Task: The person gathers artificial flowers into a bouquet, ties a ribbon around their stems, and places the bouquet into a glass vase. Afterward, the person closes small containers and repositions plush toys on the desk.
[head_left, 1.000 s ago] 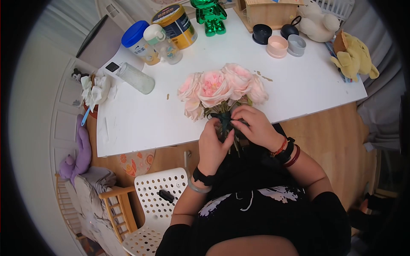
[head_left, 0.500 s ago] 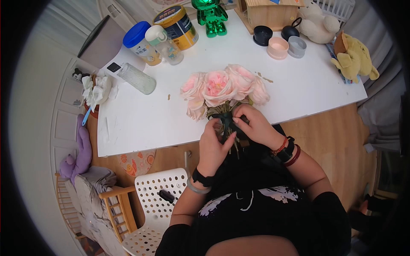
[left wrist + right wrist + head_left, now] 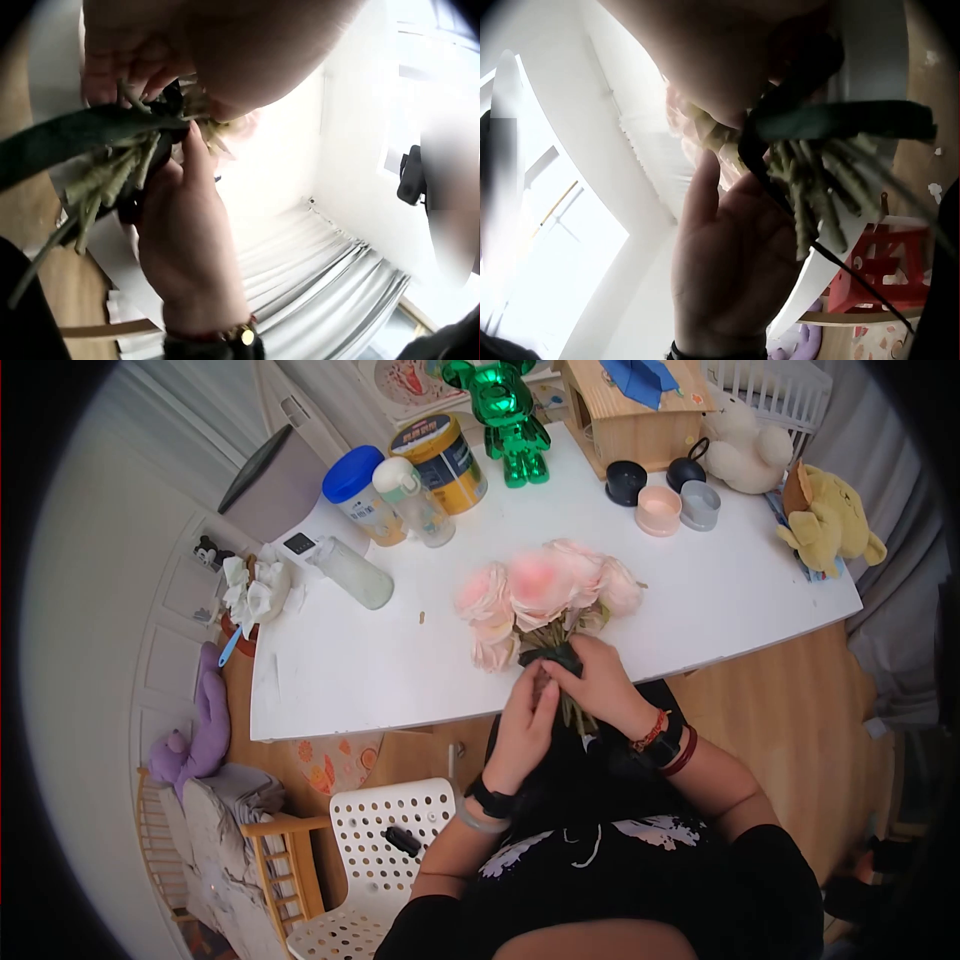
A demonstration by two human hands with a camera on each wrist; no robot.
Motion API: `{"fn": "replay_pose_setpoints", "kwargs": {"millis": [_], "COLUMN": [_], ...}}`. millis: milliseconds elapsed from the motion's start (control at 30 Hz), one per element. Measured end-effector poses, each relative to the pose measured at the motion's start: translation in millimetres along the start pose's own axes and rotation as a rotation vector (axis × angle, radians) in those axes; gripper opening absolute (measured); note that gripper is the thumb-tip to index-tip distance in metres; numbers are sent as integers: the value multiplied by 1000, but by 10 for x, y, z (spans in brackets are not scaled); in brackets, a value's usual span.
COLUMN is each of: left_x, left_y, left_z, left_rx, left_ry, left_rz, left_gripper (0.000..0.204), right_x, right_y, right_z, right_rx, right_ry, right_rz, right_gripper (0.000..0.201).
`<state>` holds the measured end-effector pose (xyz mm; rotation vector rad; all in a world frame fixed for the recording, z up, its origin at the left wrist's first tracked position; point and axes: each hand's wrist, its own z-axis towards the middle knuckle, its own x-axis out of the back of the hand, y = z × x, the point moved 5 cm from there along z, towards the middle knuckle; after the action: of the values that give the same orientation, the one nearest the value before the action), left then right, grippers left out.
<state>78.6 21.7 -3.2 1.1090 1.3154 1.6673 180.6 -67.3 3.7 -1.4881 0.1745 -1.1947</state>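
A bunch of pale pink roses (image 3: pixel 545 588) leans over the table's near edge, its heads pointing away from me. A dark green ribbon (image 3: pixel 840 120) is wrapped round the green stems (image 3: pixel 810 187), with a long end hanging loose past the cut ends. My left hand (image 3: pixel 522 725) pinches the ribbon at the left of the stems, thumb and fingers close together. From the other side my right hand (image 3: pixel 607 685) holds the ribbon just under the blooms, its thumb (image 3: pixel 196 154) on the wrapped part. The two hands nearly meet, and fingers partly hide the knot.
On the white table (image 3: pixel 400 670) are a glass vase (image 3: pixel 355 572) lying tilted, a bottle (image 3: pixel 415 505), tubs (image 3: pixel 440 460), a green bear figure (image 3: pixel 512 425), small cups (image 3: pixel 658 510) and a yellow plush (image 3: pixel 830 520). A white chair (image 3: pixel 390 860) stands at the lower left.
The head view has shifted, so the table sits lower and further right. My hands have drawn closer together over the ribbon, covering more of its bow.
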Motion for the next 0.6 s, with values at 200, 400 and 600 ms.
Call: {"fn": "replay_pose_setpoints", "kwargs": {"millis": [200,400,600], "left_x": [57,43,-21], "left_y": [-33,24,134], "left_z": [-80,-100,-98], "left_rx": [-78,-156,-155], "left_ry": [-11,-80,-222], "left_rz": [-45,1,-20], "left_gripper": [43,44,43], "right_x": [100,-200,185], "right_y": [-89,366,148], "right_z": [-164,-723,-761], "right_rx": [119,95,213], "right_ry": [132,-13,22], "right_rz": [453,642,562], "right_gripper": [39,41,38]}}
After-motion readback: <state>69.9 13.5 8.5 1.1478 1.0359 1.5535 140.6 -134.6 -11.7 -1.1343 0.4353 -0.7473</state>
